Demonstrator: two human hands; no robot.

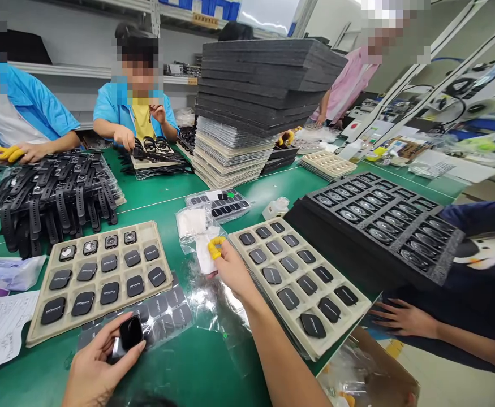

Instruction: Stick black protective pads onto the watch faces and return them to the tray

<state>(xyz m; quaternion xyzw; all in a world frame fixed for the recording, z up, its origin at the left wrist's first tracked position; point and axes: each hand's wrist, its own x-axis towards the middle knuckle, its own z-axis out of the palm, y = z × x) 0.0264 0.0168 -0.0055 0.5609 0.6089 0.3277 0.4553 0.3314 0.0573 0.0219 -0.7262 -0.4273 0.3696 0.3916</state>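
My left hand [97, 362] grips a black watch case [130, 332] between thumb and fingers, its dark glossy face up. With yellow finger cots on its fingertips, my right hand [234, 271] pinches a white wipe [205, 259] by an opened plastic packet [191, 221]. Left of centre lies a beige tray [35, 332] with several dark square watch cases in its cells; a few in the back row show round sensor backs. A sheet of dark square films [168, 312] lies partly under that tray. Another beige tray [345, 322], filled with similar cases, sits beside my right forearm.
Black foam trays [327, 237] stand stacked at the right, near another person's hand [400, 319]. A tall foam stack [251, 85] rises at the back. Strapped watches [63, 195] are piled at the left, near seated co-workers. An open carton [366, 367] stands below the table edge.
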